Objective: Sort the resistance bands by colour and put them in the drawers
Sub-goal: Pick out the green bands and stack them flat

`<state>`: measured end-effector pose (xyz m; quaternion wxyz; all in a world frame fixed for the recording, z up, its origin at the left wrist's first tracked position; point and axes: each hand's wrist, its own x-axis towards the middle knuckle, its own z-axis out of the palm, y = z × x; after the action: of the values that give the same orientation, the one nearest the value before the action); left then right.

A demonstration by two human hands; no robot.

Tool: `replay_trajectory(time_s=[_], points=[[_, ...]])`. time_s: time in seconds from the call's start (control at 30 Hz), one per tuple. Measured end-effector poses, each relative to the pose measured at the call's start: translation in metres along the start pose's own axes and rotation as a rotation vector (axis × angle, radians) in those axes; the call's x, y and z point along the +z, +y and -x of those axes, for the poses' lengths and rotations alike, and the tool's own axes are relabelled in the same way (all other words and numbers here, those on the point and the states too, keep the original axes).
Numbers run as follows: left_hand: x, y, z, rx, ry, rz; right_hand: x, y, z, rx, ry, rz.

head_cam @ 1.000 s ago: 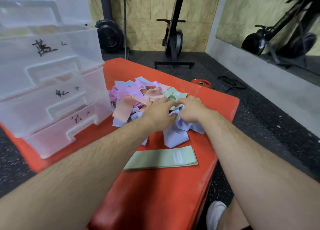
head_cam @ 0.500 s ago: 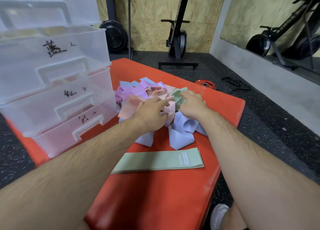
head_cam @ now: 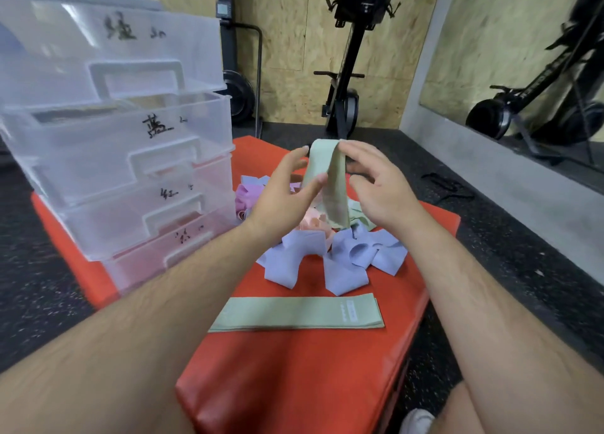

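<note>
Green resistance band (head_cam: pixel 329 178): raised above the mixed pile (head_cam: pixel 343 263) on the red mat (head_cam: pixel 294 374); left hand (head_cam: pixel 287 188) pinches it, right hand (head_cam: pixel 376 185) fingers spread, index touching its top fold.

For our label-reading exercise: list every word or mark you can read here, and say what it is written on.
"绿": handwritten on the top drawer.
"蓝": second drawer.
"红", roughly: third drawer.
Unreadable: smeared mark on the bottom drawer.
Too small to read: white label on the flat green band.
</note>
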<state>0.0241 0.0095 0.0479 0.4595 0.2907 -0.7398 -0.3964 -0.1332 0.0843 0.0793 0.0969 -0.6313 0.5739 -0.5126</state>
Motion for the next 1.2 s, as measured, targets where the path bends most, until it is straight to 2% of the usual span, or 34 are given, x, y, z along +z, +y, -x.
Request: replay_trajectory(time_s=[0.1,0.23,0.37,0.57,0.67,0.77,1.0,1.13,1.2], points=[[-0.004,0.006,0.007,-0.043,-0.014,0.103,0.001,-0.002,0.005,0.029,-0.016,-0.03],[-0.012,0.02,0.01,-0.118,0.036,0.157,0.002,-0.005,0.003,0.069,0.044,-0.001],[-0.019,0.019,0.016,-0.202,-0.073,0.272,0.007,-0.003,0.002,0.1,0.091,0.02],[-0.03,0.013,0.012,-0.325,-0.124,0.48,0.013,0.013,0.003,0.225,0.014,0.13],[-0.031,0.007,0.008,-0.326,-0.09,0.537,0.017,0.011,0.006,0.178,-0.04,0.176],[-0.031,0.002,0.008,-0.341,-0.068,0.499,0.023,0.004,0.009,0.066,-0.114,0.158],[-0.034,0.0,0.01,-0.339,-0.124,0.449,0.036,0.007,0.009,0.037,-0.135,0.137],[-0.032,0.009,0.017,-0.297,-0.082,-0.058,0.037,0.006,0.007,0.132,-0.106,-0.032],[-0.032,0.015,0.018,-0.297,0.014,-0.142,0.036,0.009,0.007,0.148,-0.118,-0.018]])
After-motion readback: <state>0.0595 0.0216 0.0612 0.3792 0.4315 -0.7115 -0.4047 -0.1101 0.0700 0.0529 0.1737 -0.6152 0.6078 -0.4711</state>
